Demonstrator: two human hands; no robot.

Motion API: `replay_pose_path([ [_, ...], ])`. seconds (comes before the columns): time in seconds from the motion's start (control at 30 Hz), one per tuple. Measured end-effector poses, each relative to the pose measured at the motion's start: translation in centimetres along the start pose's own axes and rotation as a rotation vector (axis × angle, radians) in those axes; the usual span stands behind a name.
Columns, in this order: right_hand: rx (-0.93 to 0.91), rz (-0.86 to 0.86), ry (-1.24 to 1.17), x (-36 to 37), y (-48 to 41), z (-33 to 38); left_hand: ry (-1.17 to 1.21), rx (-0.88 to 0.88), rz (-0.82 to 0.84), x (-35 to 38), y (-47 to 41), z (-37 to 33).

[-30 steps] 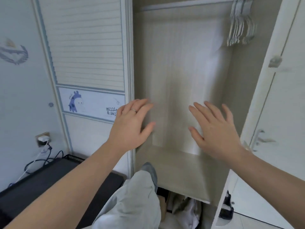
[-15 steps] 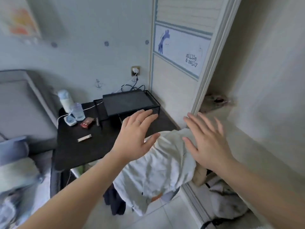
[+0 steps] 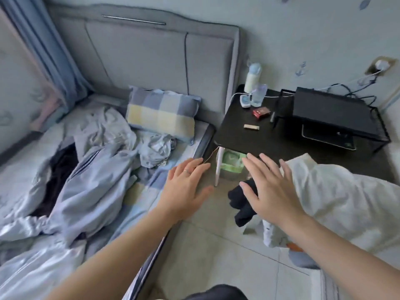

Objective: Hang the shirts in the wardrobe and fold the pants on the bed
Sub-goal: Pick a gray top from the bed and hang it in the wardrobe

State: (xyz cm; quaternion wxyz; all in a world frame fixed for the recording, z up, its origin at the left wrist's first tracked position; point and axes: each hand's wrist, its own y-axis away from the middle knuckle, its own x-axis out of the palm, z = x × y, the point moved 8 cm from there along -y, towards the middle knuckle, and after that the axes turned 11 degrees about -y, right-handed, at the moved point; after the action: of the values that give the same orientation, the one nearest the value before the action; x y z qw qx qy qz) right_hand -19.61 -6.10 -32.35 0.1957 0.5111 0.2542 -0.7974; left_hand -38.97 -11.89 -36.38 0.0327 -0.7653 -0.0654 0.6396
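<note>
**A:** How do the hands look?

**B:** Both are spread flat, palms down, fingers straight and a little apart, holding nothing. The left hand (image 3: 186, 187) hovers over the near edge of the bed (image 3: 202, 137). The right hand (image 3: 270, 191) is just beside it, over the floor (image 3: 216, 256).

**A:** And the clothes?

**B:** A heap of pale blue clothes (image 3: 93, 180) lies crumpled on the bed, left of the left hand, with a dark garment (image 3: 62, 167) showing among them. I cannot tell shirts from pants in that heap. A white garment (image 3: 346, 204) hangs just right of the right hand. A black cloth (image 3: 242, 204) shows below that palm, partly hidden by it.

**A:** What lies beyond the hands?

**B:** Past the left hand, a checked pillow (image 3: 162, 114) leans at the grey headboard (image 3: 151, 57). Past the right hand stands a black tabletop (image 3: 249, 139) with a bottle (image 3: 252, 77), a red box (image 3: 260, 112) and a black rack (image 3: 329, 111) on it. A green bin (image 3: 231, 163) sits under its near edge, just beyond the fingertips of both hands.
</note>
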Motion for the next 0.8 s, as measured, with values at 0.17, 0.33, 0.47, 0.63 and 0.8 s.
replay_pose_path([
  [0.17, -0.145, 0.126, -0.052, 7.9, -2.6, 9.9, 0.014, -0.231, 0.022, 0.8, 8.4, 11.2],
  [0.33, -0.214, 0.248, -0.064, 15.5, -4.2, 19.2, 0.046, -0.427, 0.058, 1.8, 17.0, 21.4],
  [0.47, -0.255, 0.339, -0.044, 21.6, -5.1, 25.2, 0.126, -0.651, 0.060, 2.6, 23.1, 29.2],
  [0.63, -0.233, 0.464, -0.031, 28.2, -6.8, 30.2, 0.163, -0.830, 0.076, 3.7, 30.0, 35.9],
  [0.8, -0.264, 0.576, 0.037, 34.0, -9.2, 32.8, 0.190, -0.948, 0.116, 6.5, 33.7, 40.3],
])
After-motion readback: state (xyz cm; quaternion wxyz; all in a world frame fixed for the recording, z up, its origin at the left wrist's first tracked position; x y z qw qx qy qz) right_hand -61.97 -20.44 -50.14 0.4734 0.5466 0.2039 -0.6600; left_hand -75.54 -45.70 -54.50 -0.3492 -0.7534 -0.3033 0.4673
